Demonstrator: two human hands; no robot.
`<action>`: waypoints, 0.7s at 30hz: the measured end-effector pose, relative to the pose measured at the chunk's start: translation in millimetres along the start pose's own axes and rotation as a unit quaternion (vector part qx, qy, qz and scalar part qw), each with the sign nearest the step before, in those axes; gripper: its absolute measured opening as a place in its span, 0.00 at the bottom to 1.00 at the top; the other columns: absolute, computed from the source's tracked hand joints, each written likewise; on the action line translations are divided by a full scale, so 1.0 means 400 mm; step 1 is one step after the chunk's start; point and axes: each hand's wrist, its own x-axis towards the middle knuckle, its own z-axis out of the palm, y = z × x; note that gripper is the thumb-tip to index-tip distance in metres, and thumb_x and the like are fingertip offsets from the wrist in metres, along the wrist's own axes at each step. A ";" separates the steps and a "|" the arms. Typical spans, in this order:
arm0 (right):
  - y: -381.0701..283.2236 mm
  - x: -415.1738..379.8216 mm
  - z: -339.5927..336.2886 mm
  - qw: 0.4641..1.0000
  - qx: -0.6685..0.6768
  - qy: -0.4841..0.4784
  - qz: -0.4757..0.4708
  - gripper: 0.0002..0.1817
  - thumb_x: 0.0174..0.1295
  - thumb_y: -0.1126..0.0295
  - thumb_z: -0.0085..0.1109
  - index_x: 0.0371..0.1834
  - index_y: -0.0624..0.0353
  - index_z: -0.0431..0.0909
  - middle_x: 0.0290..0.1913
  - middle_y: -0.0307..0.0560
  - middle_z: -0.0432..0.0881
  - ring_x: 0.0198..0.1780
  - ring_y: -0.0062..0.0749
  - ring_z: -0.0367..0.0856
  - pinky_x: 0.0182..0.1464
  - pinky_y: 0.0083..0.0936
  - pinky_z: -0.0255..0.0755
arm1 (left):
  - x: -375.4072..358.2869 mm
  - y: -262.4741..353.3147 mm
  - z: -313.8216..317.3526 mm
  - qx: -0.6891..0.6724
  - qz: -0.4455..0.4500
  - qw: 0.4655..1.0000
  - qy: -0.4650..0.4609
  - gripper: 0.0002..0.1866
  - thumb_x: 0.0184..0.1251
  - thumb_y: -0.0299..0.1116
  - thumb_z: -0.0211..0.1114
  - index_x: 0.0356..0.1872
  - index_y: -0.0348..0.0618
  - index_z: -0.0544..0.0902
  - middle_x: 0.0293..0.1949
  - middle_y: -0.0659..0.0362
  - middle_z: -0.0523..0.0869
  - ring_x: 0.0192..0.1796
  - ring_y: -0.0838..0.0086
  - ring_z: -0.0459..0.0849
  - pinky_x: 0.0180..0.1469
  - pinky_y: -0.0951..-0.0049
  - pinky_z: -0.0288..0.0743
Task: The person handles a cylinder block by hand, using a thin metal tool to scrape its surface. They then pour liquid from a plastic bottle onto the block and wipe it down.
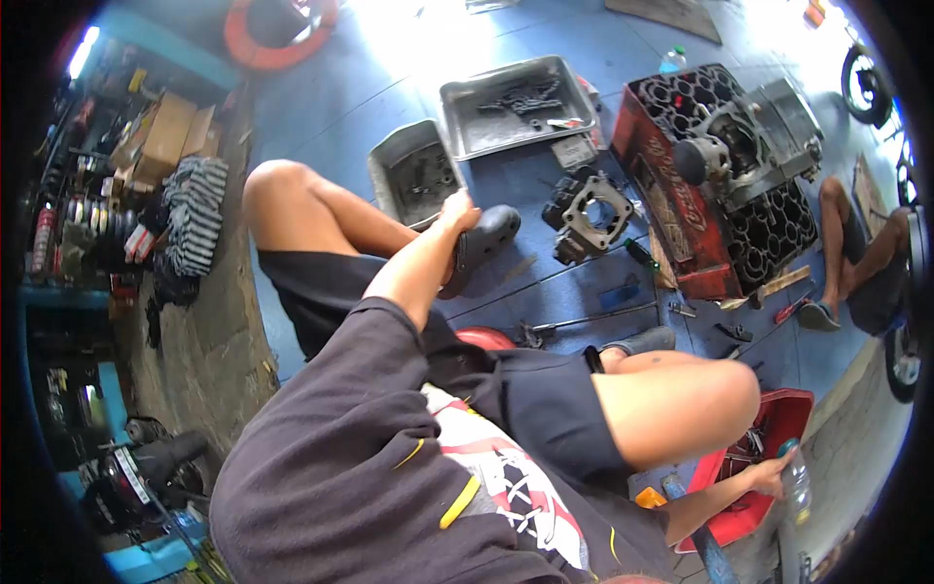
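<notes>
My left hand [459, 210] is closed at the near right corner of a small grey metal tray [380, 185], beside my dark clog [488, 237]. It seems to grip the rim; the fingertips are partly hidden. Loose small metal parts lie in this tray. Down at the right, my right hand [768, 476] is closed around a clear plastic bottle [800, 494] with a teal cap, just outside the red plastic bin [793, 409]. That bin contains metal tools. Ahead of me on the blue floor sits an engine cylinder block [595, 216].
A larger metal tray [467, 143] holds metal parts. An engine [769, 136] rests on a red bottle crate [671, 209]. Behind it stands a green-capped bottle [673, 60]. A long bar [593, 317] and loose tools lie on the floor. Another person's legs [856, 253] show at right.
</notes>
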 end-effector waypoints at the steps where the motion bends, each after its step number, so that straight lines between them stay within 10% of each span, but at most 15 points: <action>1: -0.119 -0.003 -0.021 0.996 0.067 -0.055 0.009 0.31 0.46 0.56 0.81 0.42 0.74 0.81 0.46 0.62 0.85 0.41 0.47 0.84 0.44 0.43 0.78 | -0.002 0.006 -0.001 -0.015 -0.003 1.000 -0.023 0.33 0.55 0.36 0.59 0.65 0.36 0.70 0.60 0.40 0.78 0.63 0.50 0.78 0.64 0.58 0.72; 8: -0.603 -0.025 -0.191 0.925 0.347 -0.105 -0.109 0.13 0.61 0.71 0.69 0.39 0.74 0.83 0.42 0.54 0.87 0.40 0.33 0.85 0.47 0.32 0.78 | -0.081 0.047 -0.038 -0.043 0.026 0.995 -0.089 0.38 0.57 0.37 0.60 0.72 0.47 0.64 0.66 0.47 0.75 0.68 0.56 0.74 0.69 0.57 0.67; 13: -0.803 0.009 -0.265 0.908 0.349 -0.207 -0.106 0.13 0.61 0.72 0.66 0.42 0.74 0.84 0.46 0.54 0.86 0.45 0.32 0.84 0.52 0.30 0.77 | -0.160 0.044 0.003 -0.020 0.072 0.994 -0.080 0.36 0.59 0.43 0.65 0.69 0.43 0.65 0.62 0.48 0.77 0.66 0.56 0.75 0.65 0.52 0.69; 21: -1.231 -0.143 -0.377 0.740 0.448 -0.445 -0.232 0.25 0.57 0.77 0.64 0.60 0.70 0.74 0.56 0.53 0.81 0.58 0.35 0.78 0.65 0.30 0.65 | -0.251 0.138 0.082 -0.027 0.216 0.965 -0.145 0.34 0.57 0.46 0.70 0.60 0.38 0.69 0.55 0.40 0.78 0.59 0.48 0.79 0.60 0.53 0.75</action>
